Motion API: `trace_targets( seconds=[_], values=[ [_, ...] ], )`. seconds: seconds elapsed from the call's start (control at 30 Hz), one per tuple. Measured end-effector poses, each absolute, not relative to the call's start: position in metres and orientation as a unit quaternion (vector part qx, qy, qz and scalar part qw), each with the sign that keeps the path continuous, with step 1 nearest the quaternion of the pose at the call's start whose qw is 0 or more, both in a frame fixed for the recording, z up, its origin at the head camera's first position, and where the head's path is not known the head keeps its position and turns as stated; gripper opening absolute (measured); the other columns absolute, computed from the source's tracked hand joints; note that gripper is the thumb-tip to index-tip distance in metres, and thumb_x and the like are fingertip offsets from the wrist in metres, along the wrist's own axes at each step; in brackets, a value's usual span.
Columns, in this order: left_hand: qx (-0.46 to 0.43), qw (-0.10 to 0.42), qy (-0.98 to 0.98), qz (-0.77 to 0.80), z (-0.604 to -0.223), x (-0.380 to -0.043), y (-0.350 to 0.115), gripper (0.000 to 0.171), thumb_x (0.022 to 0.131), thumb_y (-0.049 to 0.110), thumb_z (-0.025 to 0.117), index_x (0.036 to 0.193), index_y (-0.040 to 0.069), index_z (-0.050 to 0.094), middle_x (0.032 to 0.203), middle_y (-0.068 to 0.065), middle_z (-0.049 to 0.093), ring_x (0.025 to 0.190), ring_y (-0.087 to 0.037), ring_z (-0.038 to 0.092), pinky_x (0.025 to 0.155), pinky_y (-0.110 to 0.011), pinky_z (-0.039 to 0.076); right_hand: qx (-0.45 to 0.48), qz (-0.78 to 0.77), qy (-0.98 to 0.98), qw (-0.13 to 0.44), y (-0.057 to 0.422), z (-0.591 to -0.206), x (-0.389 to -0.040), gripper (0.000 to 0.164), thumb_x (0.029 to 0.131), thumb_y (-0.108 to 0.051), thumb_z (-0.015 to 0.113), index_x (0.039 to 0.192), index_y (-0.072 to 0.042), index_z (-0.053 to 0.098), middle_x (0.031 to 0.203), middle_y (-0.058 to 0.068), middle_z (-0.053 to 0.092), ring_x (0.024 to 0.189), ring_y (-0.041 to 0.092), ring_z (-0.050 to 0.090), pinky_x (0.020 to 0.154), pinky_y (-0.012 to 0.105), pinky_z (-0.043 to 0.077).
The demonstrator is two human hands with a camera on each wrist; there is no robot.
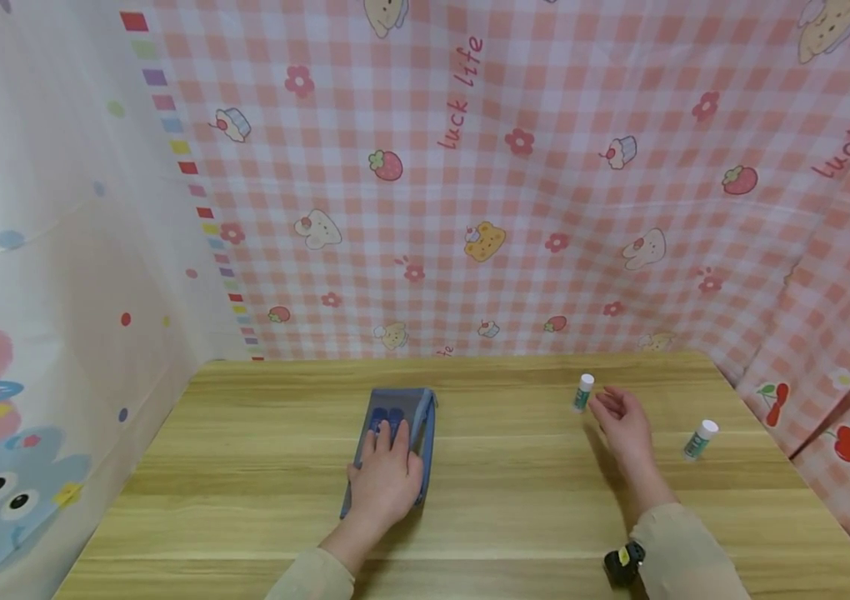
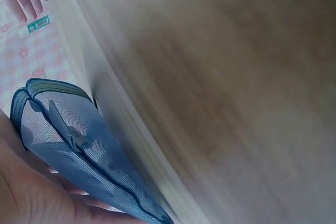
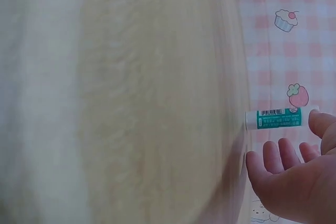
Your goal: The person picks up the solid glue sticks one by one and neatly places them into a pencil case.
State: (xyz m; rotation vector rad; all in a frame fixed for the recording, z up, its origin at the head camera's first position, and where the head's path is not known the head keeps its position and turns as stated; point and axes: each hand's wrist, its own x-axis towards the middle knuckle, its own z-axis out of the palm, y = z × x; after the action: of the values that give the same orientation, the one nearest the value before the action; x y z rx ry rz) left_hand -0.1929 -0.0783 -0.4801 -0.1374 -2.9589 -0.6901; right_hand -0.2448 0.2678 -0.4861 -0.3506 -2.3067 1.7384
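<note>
My left hand point(image 1: 386, 487) rests on a blue mesh zip pouch point(image 1: 399, 399), its fingers stretched over the top. Dark blue shapes show through the mesh beyond the fingertips. The left wrist view shows the pouch's zipped edge point(image 2: 79, 145), with the palm against its side. Just left of my right hand point(image 1: 626, 425), a glue stick point(image 1: 583, 393) with a white cap and green label stands upright. In the right wrist view, the thumb is right by the cap end of the glue stick point(image 3: 278, 118), while the other fingers are loosely bent and apart from it.
A second glue stick point(image 1: 699, 440) stands to the right of my right hand. A small black device point(image 1: 623, 564) is beside the right sleeve. The wooden table point(image 1: 245, 442) backs onto a pink checked curtain point(image 1: 425, 192), with a white printed curtain point(image 1: 57, 208) along the left.
</note>
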Motion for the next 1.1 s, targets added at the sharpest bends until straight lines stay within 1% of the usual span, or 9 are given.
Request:
trace_targets(
  seconds=[0.23, 0.33, 0.43, 0.5, 0.57, 0.63, 0.7, 0.83, 1.1],
  values=[
    [-0.046, 0.048, -0.971, -0.229, -0.480, -0.193, -0.079, 0.054, 0.098, 0.026, 0.040, 0.147, 0.005, 0.047, 0.151, -0.026, 0.037, 0.139, -0.049, 0.030, 0.090, -0.082, 0.027, -0.117, 0.600, -0.782, 0.119, 0.266, -0.487, -0.256, 0.051, 0.100, -0.006, 0.054, 0.144, 0.011, 0.035, 0.139, 0.034, 0.046, 0.127, 0.037, 0.047, 0.086, 0.008, 0.037],
    [-0.047, 0.050, -0.971, -0.229, -0.481, -0.193, -0.079, 0.054, 0.098, 0.026, 0.040, 0.147, 0.005, 0.047, 0.151, -0.026, 0.038, 0.138, -0.050, 0.031, 0.090, -0.082, 0.027, -0.111, 0.596, -0.785, 0.126, 0.265, -0.489, -0.260, 0.050, 0.099, -0.004, 0.055, 0.143, 0.012, 0.038, 0.138, 0.034, 0.047, 0.125, 0.034, 0.050, 0.085, 0.007, 0.038],
    [-0.047, 0.053, -0.971, -0.229, -0.482, -0.193, -0.079, 0.053, 0.098, 0.026, 0.040, 0.147, 0.005, 0.048, 0.151, -0.026, 0.038, 0.138, -0.050, 0.031, 0.090, -0.082, 0.027, -0.107, 0.593, -0.787, 0.134, 0.264, -0.491, -0.263, 0.048, 0.098, -0.003, 0.056, 0.142, 0.011, 0.041, 0.137, 0.035, 0.049, 0.113, 0.014, 0.056, 0.083, 0.006, 0.038],
    [-0.046, 0.054, -0.971, -0.229, -0.482, -0.194, -0.079, 0.053, 0.098, 0.026, 0.040, 0.147, 0.005, 0.048, 0.151, -0.026, 0.038, 0.138, -0.049, 0.031, 0.090, -0.082, 0.028, -0.105, 0.593, -0.787, 0.138, 0.264, -0.491, -0.264, 0.048, 0.098, -0.004, 0.057, 0.141, 0.012, 0.042, 0.135, 0.035, 0.050, 0.100, -0.002, 0.054, 0.082, 0.006, 0.039],
    [-0.046, 0.054, -0.971, -0.228, -0.482, -0.194, -0.079, 0.054, 0.098, 0.026, 0.040, 0.147, 0.006, 0.048, 0.151, -0.026, 0.038, 0.138, -0.049, 0.031, 0.090, -0.082, 0.028, -0.105, 0.593, -0.786, 0.139, 0.263, -0.491, -0.265, 0.047, 0.098, -0.004, 0.057, 0.140, 0.012, 0.043, 0.135, 0.035, 0.051, 0.093, -0.010, 0.051, 0.082, 0.006, 0.039],
    [-0.045, 0.053, -0.971, -0.227, -0.482, -0.194, -0.080, 0.054, 0.098, 0.026, 0.040, 0.147, 0.006, 0.048, 0.151, -0.026, 0.038, 0.138, -0.049, 0.031, 0.090, -0.082, 0.027, -0.103, 0.591, -0.788, 0.138, 0.263, -0.492, -0.266, 0.046, 0.098, -0.004, 0.057, 0.139, 0.012, 0.044, 0.134, 0.035, 0.051, 0.098, -0.003, 0.055, 0.082, 0.006, 0.039],
    [-0.046, 0.053, -0.971, -0.227, -0.481, -0.194, -0.080, 0.054, 0.098, 0.026, 0.040, 0.147, 0.006, 0.048, 0.151, -0.026, 0.038, 0.138, -0.049, 0.031, 0.090, -0.083, 0.027, -0.104, 0.585, -0.793, 0.133, 0.263, -0.492, -0.267, 0.046, 0.098, -0.004, 0.057, 0.140, 0.012, 0.043, 0.135, 0.034, 0.051, 0.108, 0.011, 0.057, 0.082, 0.005, 0.038],
    [-0.046, 0.051, -0.971, -0.228, -0.481, -0.193, -0.080, 0.054, 0.098, 0.026, 0.040, 0.147, 0.005, 0.048, 0.151, -0.026, 0.038, 0.138, -0.049, 0.031, 0.090, -0.083, 0.027, -0.105, 0.570, -0.806, 0.120, 0.263, -0.493, -0.269, 0.044, 0.100, -0.007, 0.055, 0.139, 0.011, 0.044, 0.135, 0.033, 0.051, 0.121, 0.033, 0.050, 0.085, 0.008, 0.038],
    [-0.044, 0.053, -0.969, -0.236, -0.480, -0.192, -0.079, 0.054, 0.097, 0.026, 0.040, 0.147, 0.005, 0.048, 0.151, -0.026, 0.038, 0.138, -0.050, 0.031, 0.090, -0.082, 0.027, -0.114, 0.556, -0.815, 0.114, 0.261, -0.493, -0.270, 0.041, 0.100, -0.008, 0.055, 0.135, 0.011, 0.047, 0.133, 0.033, 0.051, 0.123, 0.041, 0.049, 0.105, 0.045, 0.038]
  ],
)
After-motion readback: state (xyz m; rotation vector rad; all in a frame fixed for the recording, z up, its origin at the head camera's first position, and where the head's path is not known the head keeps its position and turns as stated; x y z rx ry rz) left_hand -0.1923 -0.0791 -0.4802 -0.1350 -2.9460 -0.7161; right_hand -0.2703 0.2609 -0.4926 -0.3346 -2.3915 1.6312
